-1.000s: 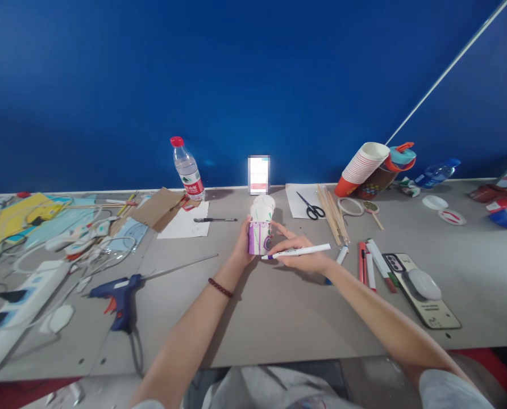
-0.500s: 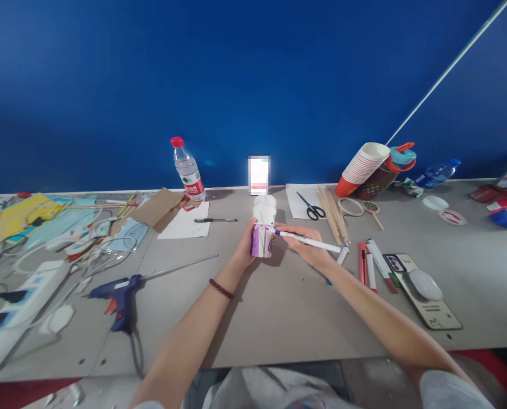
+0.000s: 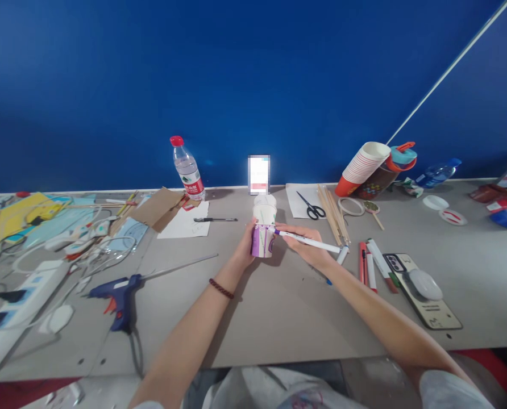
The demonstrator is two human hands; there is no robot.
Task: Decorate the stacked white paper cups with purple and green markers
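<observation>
The left hand [image 3: 246, 245] is curled around the side of a paper cup [image 3: 262, 243] with purple and green marks on it. Its fingers go behind the cup, so most of them are hidden. The cup is in the middle, over the tabletop [image 3: 274, 324], and stands about upright. A white part with rims sticks up at its top, but I cannot tell how many cups are there. I also cannot tell if the bottom touches the tabletop.

The right hand [image 3: 305, 244] grips a white marker [image 3: 313, 242] with its fingers closed on it. The purple end points at the cup's side, near the top of the purple part. It is too small to see if the tip touches. The small marks on the cup are hard to make out, and its back is hidden.

Another marker [image 3: 343, 256] lies by the right wrist, and the arm covers its middle. Behind the cup is a bright screen [image 3: 259, 174], blurred into little squares. On the right, a stack of cups [image 3: 361, 169] leans in front of a jar [image 3: 379, 179] and hides part of it. On the left, the power strip [image 3: 21, 309] is cut off by the picture's edge, and its cords are tangled. The glue gun [image 3: 123, 295] lies near it.
</observation>
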